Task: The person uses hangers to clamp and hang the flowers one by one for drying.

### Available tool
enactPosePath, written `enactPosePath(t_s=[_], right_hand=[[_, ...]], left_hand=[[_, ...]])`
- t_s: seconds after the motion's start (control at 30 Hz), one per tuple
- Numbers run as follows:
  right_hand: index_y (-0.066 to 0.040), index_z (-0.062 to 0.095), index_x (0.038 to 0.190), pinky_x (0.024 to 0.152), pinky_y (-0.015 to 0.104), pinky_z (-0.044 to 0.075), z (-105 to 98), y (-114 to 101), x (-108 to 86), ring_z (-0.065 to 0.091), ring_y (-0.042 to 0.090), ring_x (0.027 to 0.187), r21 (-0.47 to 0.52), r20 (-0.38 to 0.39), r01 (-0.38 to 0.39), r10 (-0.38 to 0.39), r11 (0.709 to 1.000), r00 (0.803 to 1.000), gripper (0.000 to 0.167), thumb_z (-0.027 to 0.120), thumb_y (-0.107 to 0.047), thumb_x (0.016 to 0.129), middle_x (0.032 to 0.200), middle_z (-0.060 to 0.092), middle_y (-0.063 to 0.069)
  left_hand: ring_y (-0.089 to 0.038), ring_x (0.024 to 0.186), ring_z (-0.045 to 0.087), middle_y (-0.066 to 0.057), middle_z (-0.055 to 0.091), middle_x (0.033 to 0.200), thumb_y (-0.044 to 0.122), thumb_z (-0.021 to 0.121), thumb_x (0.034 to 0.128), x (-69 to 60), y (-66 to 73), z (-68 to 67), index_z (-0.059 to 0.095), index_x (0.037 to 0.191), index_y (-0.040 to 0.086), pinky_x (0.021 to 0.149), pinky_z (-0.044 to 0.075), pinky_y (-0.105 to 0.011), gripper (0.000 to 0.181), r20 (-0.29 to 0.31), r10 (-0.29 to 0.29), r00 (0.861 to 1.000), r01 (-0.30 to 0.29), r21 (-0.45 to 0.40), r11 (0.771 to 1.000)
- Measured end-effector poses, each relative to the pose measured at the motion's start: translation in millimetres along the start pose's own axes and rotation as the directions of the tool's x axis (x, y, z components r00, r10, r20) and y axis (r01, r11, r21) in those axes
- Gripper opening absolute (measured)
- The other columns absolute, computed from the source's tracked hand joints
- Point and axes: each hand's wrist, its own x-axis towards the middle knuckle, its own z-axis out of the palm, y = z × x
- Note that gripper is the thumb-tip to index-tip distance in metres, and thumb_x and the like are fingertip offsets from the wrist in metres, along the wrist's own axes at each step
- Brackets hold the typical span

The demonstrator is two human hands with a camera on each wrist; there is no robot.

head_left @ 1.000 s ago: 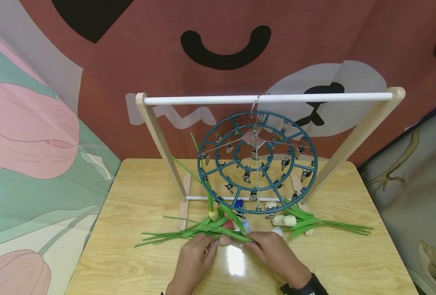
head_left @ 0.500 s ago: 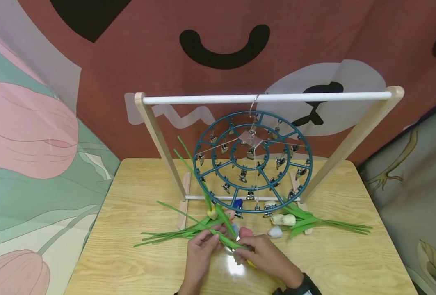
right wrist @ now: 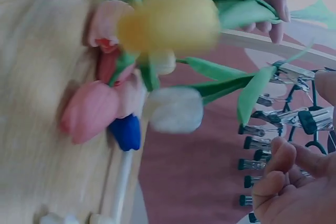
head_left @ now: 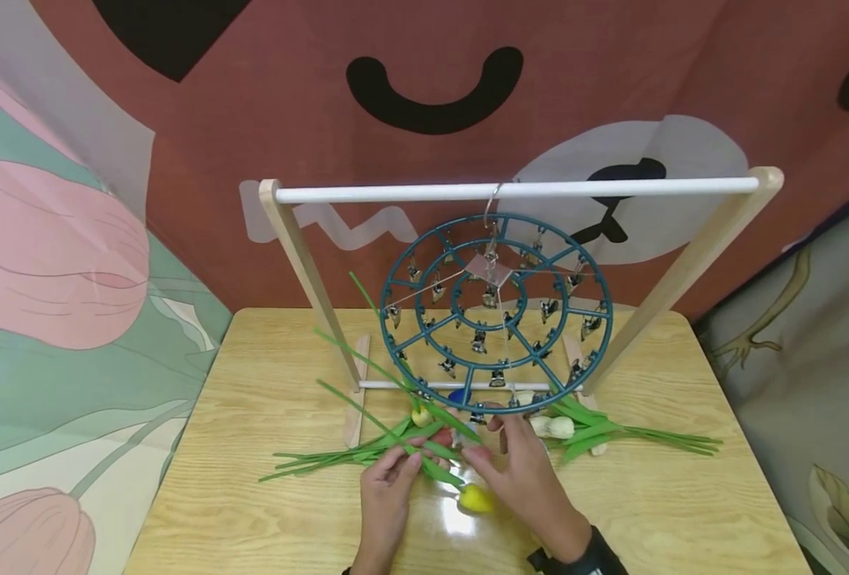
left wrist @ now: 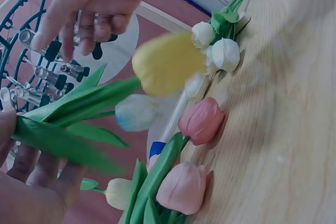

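Observation:
My left hand (head_left: 386, 487) pinches the green stem of a yellow tulip (head_left: 476, 499), whose head points right and down above the table. My right hand (head_left: 528, 479) is raised at the front rim of the round blue-green clip hanger (head_left: 588, 311). Its fingers are loosely bent and spread around a metal clip (right wrist: 315, 119); whether they touch it cannot be told. A white tulip (right wrist: 176, 109) hangs behind, its leaves reaching up to the clips. Pink tulips (left wrist: 201, 120) lie on the table beyond the left hand.
The hanger hooks onto a white bar (head_left: 395, 193) of a wooden stand (head_left: 309, 271). White tulips (head_left: 557, 428) lie at the right with their stems outward. Green stems (head_left: 309, 463) lie at the left. A blue tulip (right wrist: 126, 132) is by the stand's lower rod.
My right hand has left the yellow tulip and moved up to the hanger's front rim. The left hand keeps the stem, and the yellow head now shows below. The hanger has swung slightly.

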Motion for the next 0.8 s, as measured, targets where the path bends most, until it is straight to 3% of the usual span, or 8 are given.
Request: enactPosePath(t_s=[0.2,0.33,0.47,0.57,0.67,0.8], right_hand=[[-0.011,0.054,0.146,0.056,0.020,0.041,-6.0,-9.6,13.9,0.043,0.006,0.072,0.047,-0.055,0.058,-0.055,0.997,0.997,0.069,0.084,-0.020,0.084,0.082,0.050,-0.002],[-0.012,0.064,0.131,0.058,0.023,0.048,-8.3,-14.2,22.9,0.049,0.010,0.071,0.093,-0.108,0.155,-0.144,0.984,0.984,0.051,0.083,-0.011,0.084,0.088,0.057,-0.003],[-0.009,0.066,0.116,0.064,0.017,0.054,-9.1,-17.7,28.6,0.061,0.008,0.075,0.161,-0.141,0.220,-0.198,0.962,0.970,0.036,0.082,-0.001,0.084,0.101,0.068,0.001],[-0.004,0.065,0.114,0.071,0.015,0.059,-10.0,-20.5,32.5,0.071,0.014,0.082,0.227,-0.137,0.237,-0.210,0.945,0.968,0.037,0.082,0.004,0.082,0.106,0.071,0.009],[0.002,0.065,0.113,0.077,0.020,0.062,-10.9,-22.5,35.5,0.075,0.021,0.091,0.306,-0.129,0.236,-0.205,0.922,0.970,0.037,0.082,0.009,0.081,0.110,0.069,0.016],[0.004,0.068,0.109,0.077,0.023,0.062,-11.1,-23.0,37.8,0.074,0.017,0.095,0.356,-0.154,0.234,-0.190,0.905,0.970,0.035,0.082,0.011,0.078,0.111,0.068,0.018]], left_hand=[[-0.016,0.107,0.072,-0.006,0.074,0.109,-0.016,0.060,0.0936,2.0,2.9,0.6,0.066,0.098,-0.020,0.093,0.059,-0.022,0.008,0.030,0.084,0.996,-0.084,0.004,0.996],[-0.015,0.101,0.074,-0.016,0.073,0.106,-0.014,0.061,0.0942,3.6,5.4,0.2,0.066,0.098,-0.020,0.088,0.061,-0.024,0.008,0.055,0.130,0.990,-0.131,0.020,0.991],[-0.012,0.088,0.076,-0.030,0.070,0.104,-0.011,0.065,0.0935,5.4,9.1,0.3,0.071,0.101,-0.014,0.079,0.063,-0.023,0.010,0.054,0.139,0.989,-0.144,0.093,0.985],[-0.012,0.083,0.076,-0.029,0.071,0.101,-0.008,0.068,0.0931,7.4,12.3,1.2,0.074,0.102,-0.010,0.075,0.063,-0.023,0.011,0.043,0.133,0.990,-0.138,0.137,0.981],[-0.013,0.086,0.076,-0.028,0.072,0.102,-0.009,0.069,0.0922,9.4,14.4,2.2,0.074,0.103,-0.009,0.077,0.063,-0.023,0.012,0.034,0.144,0.989,-0.147,0.144,0.979],[-0.014,0.094,0.075,-0.028,0.072,0.104,-0.011,0.068,0.0916,12.6,14.8,4.5,0.073,0.104,-0.013,0.082,0.063,-0.025,0.013,0.043,0.172,0.984,-0.176,0.144,0.974]])
